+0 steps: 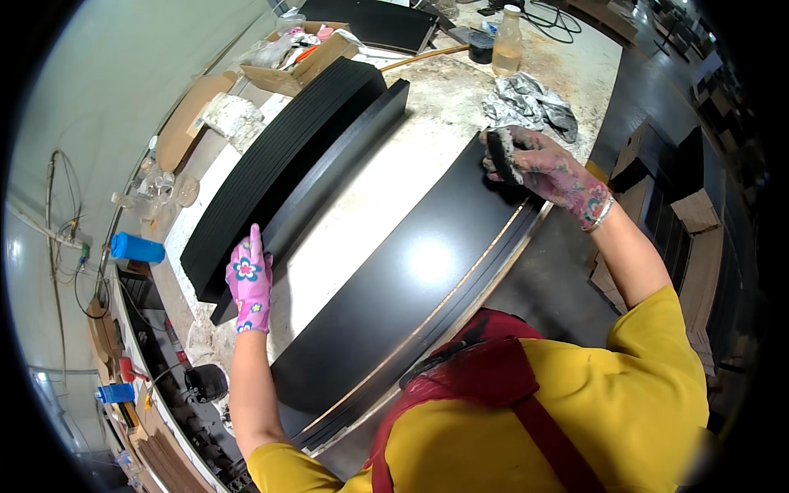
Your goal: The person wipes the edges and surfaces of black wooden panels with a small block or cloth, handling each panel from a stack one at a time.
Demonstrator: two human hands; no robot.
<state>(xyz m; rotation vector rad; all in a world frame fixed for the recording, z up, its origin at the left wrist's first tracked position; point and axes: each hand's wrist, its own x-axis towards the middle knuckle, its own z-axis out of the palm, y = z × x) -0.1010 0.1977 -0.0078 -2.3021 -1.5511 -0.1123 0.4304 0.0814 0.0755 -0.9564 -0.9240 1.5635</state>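
Open brown cardboard box point(297, 66) at far left of workbench, stuffed with crumpled clear plastic and pink and orange items. Clear plastic bottle point(507, 41), yellowish liquid, white cap, upright at far edge. Blue cylindrical container point(136, 247) lying left, below bench.

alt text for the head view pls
A person's right hand in a stained glove presses a dark pad onto a black panel on a workbench. The left hand, in a pink flowered glove, rests on a stack of black boards.
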